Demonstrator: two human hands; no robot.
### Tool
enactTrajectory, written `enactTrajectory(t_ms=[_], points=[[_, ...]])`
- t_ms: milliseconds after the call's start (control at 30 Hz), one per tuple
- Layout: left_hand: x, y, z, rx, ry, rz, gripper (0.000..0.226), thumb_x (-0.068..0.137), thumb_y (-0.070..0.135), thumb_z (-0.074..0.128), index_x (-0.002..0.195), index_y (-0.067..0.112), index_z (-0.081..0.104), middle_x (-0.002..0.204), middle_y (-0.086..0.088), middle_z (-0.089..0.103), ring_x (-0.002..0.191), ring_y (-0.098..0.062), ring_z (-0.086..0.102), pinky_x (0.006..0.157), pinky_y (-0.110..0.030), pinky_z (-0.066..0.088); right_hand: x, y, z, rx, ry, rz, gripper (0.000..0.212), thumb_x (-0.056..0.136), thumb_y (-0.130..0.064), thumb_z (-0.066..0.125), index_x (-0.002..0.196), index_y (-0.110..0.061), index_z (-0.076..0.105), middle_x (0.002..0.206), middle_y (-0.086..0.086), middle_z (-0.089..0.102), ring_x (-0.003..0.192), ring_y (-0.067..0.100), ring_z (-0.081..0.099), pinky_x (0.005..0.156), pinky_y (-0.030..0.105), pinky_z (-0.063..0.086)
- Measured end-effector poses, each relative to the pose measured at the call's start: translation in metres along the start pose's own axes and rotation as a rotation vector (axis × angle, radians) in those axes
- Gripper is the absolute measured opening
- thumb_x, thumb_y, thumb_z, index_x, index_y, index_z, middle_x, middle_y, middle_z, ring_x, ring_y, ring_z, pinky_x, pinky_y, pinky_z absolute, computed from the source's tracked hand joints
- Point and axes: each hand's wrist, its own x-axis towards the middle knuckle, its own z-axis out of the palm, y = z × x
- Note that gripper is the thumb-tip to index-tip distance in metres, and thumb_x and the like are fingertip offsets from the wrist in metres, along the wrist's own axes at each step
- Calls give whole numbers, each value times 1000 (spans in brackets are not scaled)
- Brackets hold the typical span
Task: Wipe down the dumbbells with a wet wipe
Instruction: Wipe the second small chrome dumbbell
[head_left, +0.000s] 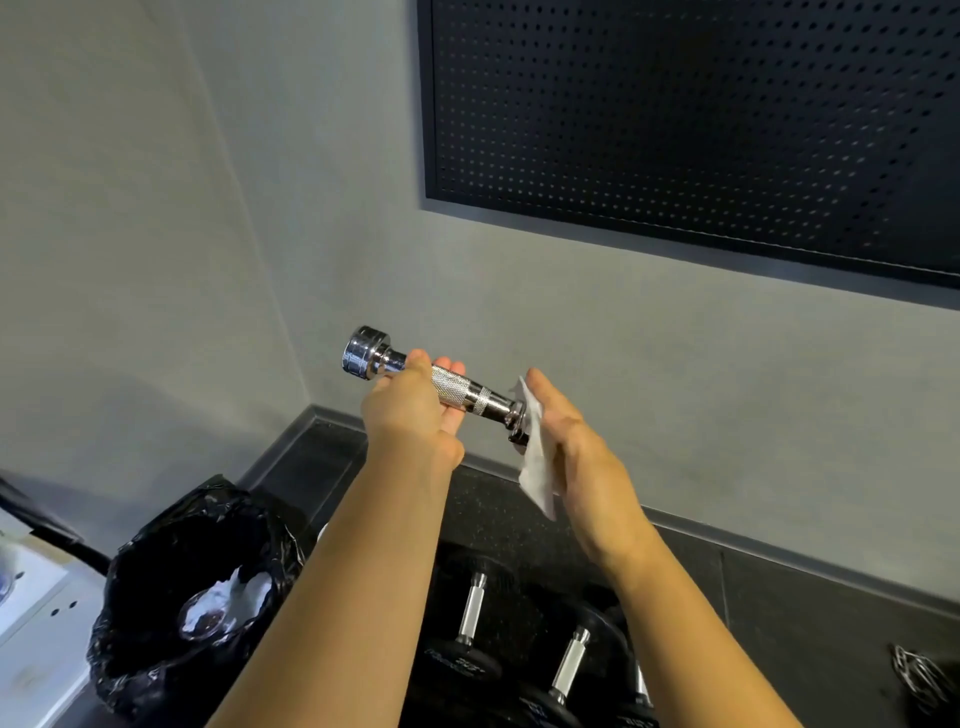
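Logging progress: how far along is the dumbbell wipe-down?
Done: crumpled wipes in the bin suggest some wiping is finished. In hand: left hand holds the chrome dumbbell, right hand presses the wipe on its end. Left: can't tell whether the black dumbbells below are wiped.

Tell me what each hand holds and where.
The left hand grips the chrome dumbbell by its knurled handle. The right hand presses the white wipe flat against the dumbbell's near end.

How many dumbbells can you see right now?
4. A chrome dumbbell in the left hand; three black dumbbells on the floor: left, middle, right, partly hidden. More may be hidden.
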Motion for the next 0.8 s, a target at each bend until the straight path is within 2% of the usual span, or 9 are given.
enactTrajectory(t_ms=[67, 133, 233, 367, 467, 533, 633, 700, 800], points=[[-4, -1, 0, -8, 11, -24, 7, 97, 13, 54, 95, 6, 56, 89, -10, 64, 80, -21, 67, 89, -41, 55, 0, 7, 1, -128, 68, -105, 46, 93, -48, 49, 138, -43, 38, 147, -17, 35, 131, -2, 36, 110, 25, 27], [-9, -2, 1, -19, 15, -35, 11, 97, 14, 53, 87, 9, 54, 89, -10, 64, 81, -21, 67, 89, -42, 55, -2, 14, 3, -207, 168, -211, 44, 95, -41, 45, 139, -38, 39, 134, -15, 46, 123, 4, 47, 104, 27, 40], [-17, -2, 4, -41, 7, -48, 11, 99, 17, 50, 96, 7, 53, 91, -10, 63, 83, -22, 66, 89, -42, 54, -1, 16, 9, -227, 270, -309, 29, 94, -51, 42, 122, -44, 43, 102, -5, 55, 89, 21, 61, 74, 39, 56], [-22, -1, 12, -99, -1, -63, 17, 100, 20, 48, 112, 8, 50, 90, -9, 58, 78, -21, 63, 93, -43, 52, 6, 16, 10, -305, 376, -376, 31, 85, -69, 36, 106, -47, 43, 90, 5, 58, 73, 24, 56, 61, 39, 49], [-25, -3, 17, -124, 1, -54, 14, 100, 22, 48, 105, 9, 49, 87, -6, 55, 73, -17, 59, 90, -38, 52, 7, 10, 11, -247, 431, -399, 36, 84, -66, 37, 92, -32, 47, 71, -4, 51, 60, 15, 44, 52, 35, 39], [-26, -5, 19, -133, -11, -41, 17, 100, 25, 49, 92, 9, 51, 84, -4, 53, 69, -15, 57, 83, -35, 52, 7, 5, 12, -220, 469, -389, 40, 91, -58, 37, 87, -20, 49, 64, -5, 48, 56, 14, 44, 50, 35, 39], [-26, -6, 18, -157, -88, -5, 27, 97, 33, 53, 82, 11, 50, 73, -2, 49, 55, -12, 54, 71, -33, 53, 4, -5, 12, -74, 435, -277, 38, 102, -37, 34, 81, -9, 48, 49, -4, 50, 46, 12, 45, 42, 21, 36], [-27, -5, 16, -162, -185, 48, 34, 95, 38, 54, 74, 13, 46, 60, 1, 45, 42, -10, 48, 65, -30, 52, 3, -12, 13, 31, 369, -97, 41, 102, -36, 30, 78, -8, 49, 41, -4, 51, 45, 13, 43, 42, 19, 33], [-28, -4, 15, -86, -383, 143, 42, 95, 45, 50, 64, 18, 40, 48, 5, 38, 41, -10, 39, 59, -27, 49, 1, -17, 9, 230, 296, 220, 43, 98, -42, 35, 71, -12, 48, 34, -1, 46, 36, 12, 30, 40, 18, 21]])
